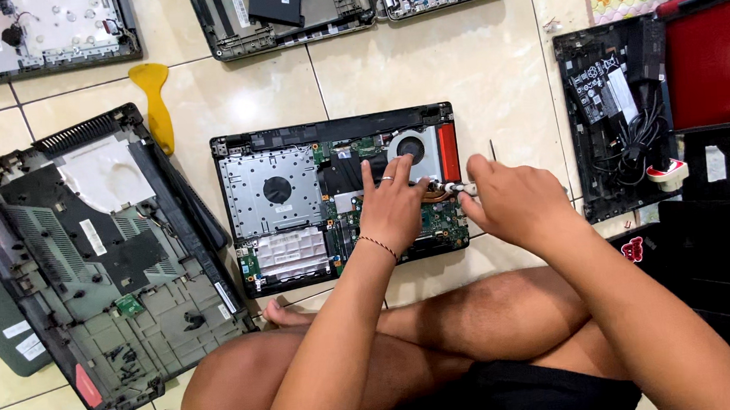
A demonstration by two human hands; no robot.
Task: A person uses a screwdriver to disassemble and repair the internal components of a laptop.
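Under both hands, opened laptop (296, 206), circuitry bare

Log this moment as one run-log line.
left hand: flat on opened laptop | right hand: holding small tool at heatsink | floor: tiled

You are sitting cross-legged on a cream tiled floor (475, 57) in what looks like an informal laptop repair spot, perhaps a room at home. An opened laptop (338, 198) lies before you with its circuit board and fan bared. Around it lie more stripped machines: a grey bottom shell (110, 268) to your left, gutted laptop cases (280, 12) along the top, a black cover with cables (618, 116) and a red laptop (719, 64) to your right. A yellow pry tool (155, 104) lies on the tiles.
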